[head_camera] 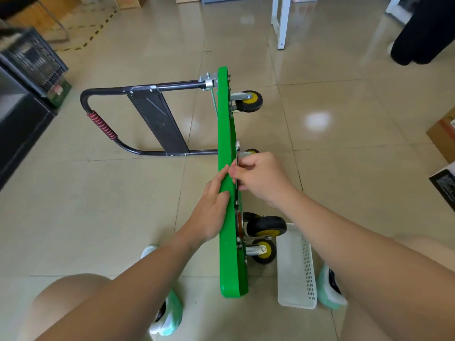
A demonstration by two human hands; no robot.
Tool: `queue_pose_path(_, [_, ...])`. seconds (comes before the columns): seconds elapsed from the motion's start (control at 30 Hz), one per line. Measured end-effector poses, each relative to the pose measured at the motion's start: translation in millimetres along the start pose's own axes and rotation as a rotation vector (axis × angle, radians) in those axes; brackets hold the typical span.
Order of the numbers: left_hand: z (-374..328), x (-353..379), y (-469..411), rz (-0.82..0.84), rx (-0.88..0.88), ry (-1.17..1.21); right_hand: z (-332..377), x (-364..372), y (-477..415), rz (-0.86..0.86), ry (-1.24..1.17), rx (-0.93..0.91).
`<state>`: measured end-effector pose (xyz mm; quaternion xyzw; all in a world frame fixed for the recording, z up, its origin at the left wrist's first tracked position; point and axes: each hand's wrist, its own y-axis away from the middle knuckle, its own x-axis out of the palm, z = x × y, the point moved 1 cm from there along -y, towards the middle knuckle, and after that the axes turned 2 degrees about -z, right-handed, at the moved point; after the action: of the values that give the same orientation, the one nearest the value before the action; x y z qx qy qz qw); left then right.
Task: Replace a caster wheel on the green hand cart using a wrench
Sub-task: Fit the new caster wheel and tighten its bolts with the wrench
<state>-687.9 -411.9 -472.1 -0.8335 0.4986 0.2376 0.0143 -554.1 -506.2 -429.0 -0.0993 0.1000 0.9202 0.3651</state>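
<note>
The green hand cart (225, 134) stands on its side edge on the tiled floor, its black handle (138, 119) folded out to the left. Caster wheels stick out to the right: one far (248, 101), one mostly hidden behind my right hand (251, 151), and two near ones (267, 226) (263, 251). My left hand (213, 205) lies flat with straight fingers against the deck's left face. My right hand (261, 177) grips a silver wrench (237, 153) held along the deck's underside; the wrench's lower end is hidden.
A white perforated plastic basket (296, 269) lies on the floor just right of the near wheels. My two feet in green-white shoes flank the cart. A black crate (32, 60) stands far left, cardboard boxes far right, a white table leg (280, 23) and someone's dark legs beyond.
</note>
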Motion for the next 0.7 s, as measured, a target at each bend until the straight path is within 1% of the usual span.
queue_pose_path(0.33, [-11.2, 3.0, 8.8, 0.028, -0.041, 0.02, 3.1, -7.4, 14.3, 0.036, 0.017, -0.035])
queue_pose_path(0.53, [-23.8, 3.5, 19.1, -0.004, -0.117, 0.086, 10.6, -16.2, 29.0, -0.054, -0.009, 0.026])
queue_pose_path(0.7, [-28.9, 6.7, 33.7, -0.042, -0.134, 0.06, 17.8, -28.0, 49.3, -0.128, 0.081, 0.044])
